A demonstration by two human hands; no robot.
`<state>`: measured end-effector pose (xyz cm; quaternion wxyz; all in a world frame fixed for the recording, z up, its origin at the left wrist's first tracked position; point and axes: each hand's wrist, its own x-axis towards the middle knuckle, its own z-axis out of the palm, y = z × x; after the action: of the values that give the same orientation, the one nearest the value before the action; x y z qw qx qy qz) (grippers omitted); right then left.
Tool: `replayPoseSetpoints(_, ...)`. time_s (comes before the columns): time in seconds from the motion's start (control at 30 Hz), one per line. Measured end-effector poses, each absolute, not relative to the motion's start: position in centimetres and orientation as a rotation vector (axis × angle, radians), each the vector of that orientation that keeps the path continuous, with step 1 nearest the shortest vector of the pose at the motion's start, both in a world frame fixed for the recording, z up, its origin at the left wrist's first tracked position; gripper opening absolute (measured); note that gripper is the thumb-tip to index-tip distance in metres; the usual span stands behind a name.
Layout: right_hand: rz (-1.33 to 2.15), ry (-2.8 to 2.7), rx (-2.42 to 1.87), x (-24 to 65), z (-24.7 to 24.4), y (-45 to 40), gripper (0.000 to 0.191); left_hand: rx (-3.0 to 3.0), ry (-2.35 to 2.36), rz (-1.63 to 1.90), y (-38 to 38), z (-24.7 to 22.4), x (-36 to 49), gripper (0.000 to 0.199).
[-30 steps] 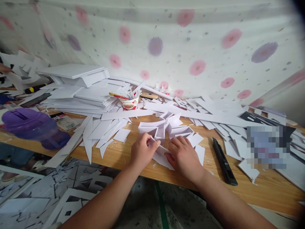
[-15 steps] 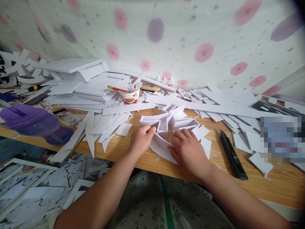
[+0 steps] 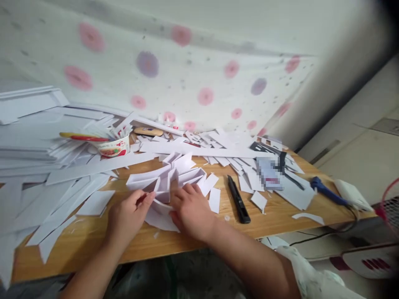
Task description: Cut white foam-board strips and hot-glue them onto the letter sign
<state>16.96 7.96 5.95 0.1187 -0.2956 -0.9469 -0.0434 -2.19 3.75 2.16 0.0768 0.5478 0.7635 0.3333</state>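
In front of me on the table stands a white foam-board piece (image 3: pixel 163 196) made of upright strips that form several narrow compartments. A curved strip (image 3: pixel 162 207) runs along its near side, above a flat white base. My left hand (image 3: pixel 129 214) pinches the left end of this strip between thumb and forefinger. On the strip's right end lies my right hand (image 3: pixel 193 211), its fingers curled over and hiding that part. A black utility knife (image 3: pixel 238 199) rests to the right of my right hand.
White offcuts and strips (image 3: pixel 96 203) cover the left and back of the table. A printed paper cup (image 3: pixel 115 147) holds thin strips and pens. A blue tool with a cord (image 3: pixel 328 192) lies at the far right. A flowered sheet (image 3: pixel 205 96) hangs behind.
My view has swung to the right, bringing the table's right end into sight. Both hands stay at the curved strip with nearly the same hold.
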Motion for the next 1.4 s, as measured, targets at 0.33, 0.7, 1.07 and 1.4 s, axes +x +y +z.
replayPoseSetpoints(0.33, -0.139, -2.760, -0.854, 17.1, 6.0, 7.9, 0.020, 1.620, 2.331, 0.945, 4.1, 1.9, -2.1, 0.039)
replayPoseSetpoints(0.7, -0.110, -2.749, -0.868, 16.9, 5.6, 7.8, 0.016, 1.575, 2.169, 1.195, 4.3, 1.2, -2.2, 0.032)
replayPoseSetpoints(1.07, -0.029, -2.615, -0.780, 16.9, 4.0, 7.9, 0.008, 1.639, 2.201, 1.188, 3.8, 0.9, -1.7, 0.035)
replayPoseSetpoints(1.4, -0.028, -2.520, -0.670, 16.8, 3.3, 8.1, 0.018, 1.652, 2.168, 1.210, 3.9, 0.8, -1.8, 0.030)
